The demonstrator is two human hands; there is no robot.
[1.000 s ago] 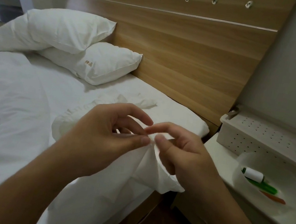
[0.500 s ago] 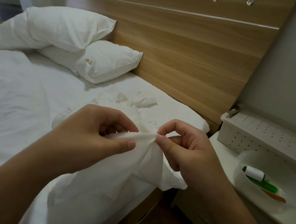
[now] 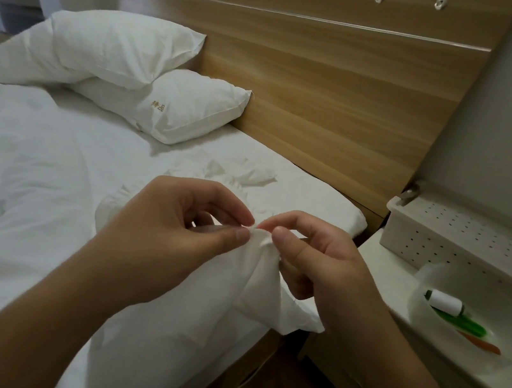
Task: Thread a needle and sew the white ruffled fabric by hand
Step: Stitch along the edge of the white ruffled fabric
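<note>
The white ruffled fabric (image 3: 255, 274) hangs from both hands over the bed's right edge, and its ruffled end (image 3: 250, 178) trails on the sheet behind them. My left hand (image 3: 171, 230) pinches the fabric's top fold between thumb and forefinger. My right hand (image 3: 314, 263) pinches the same fold just to the right, so the fingertips of the two hands almost touch. No needle or thread can be made out between the fingers. A white thread spool (image 3: 445, 302) lies in the white bowl (image 3: 428, 281) on the nightstand at right.
Green and orange tools (image 3: 462, 325) lie in the bowl beside the spool. A white perforated box (image 3: 462, 240) stands behind the bowl. Two pillows (image 3: 181, 108) lean against the wooden headboard (image 3: 332, 82). A white duvet (image 3: 16, 172) covers the bed on the left.
Both hands have drawn together again from about a hand's width apart and bunched the fold of fabric between their fingertips. The fabric hangs a little higher.
</note>
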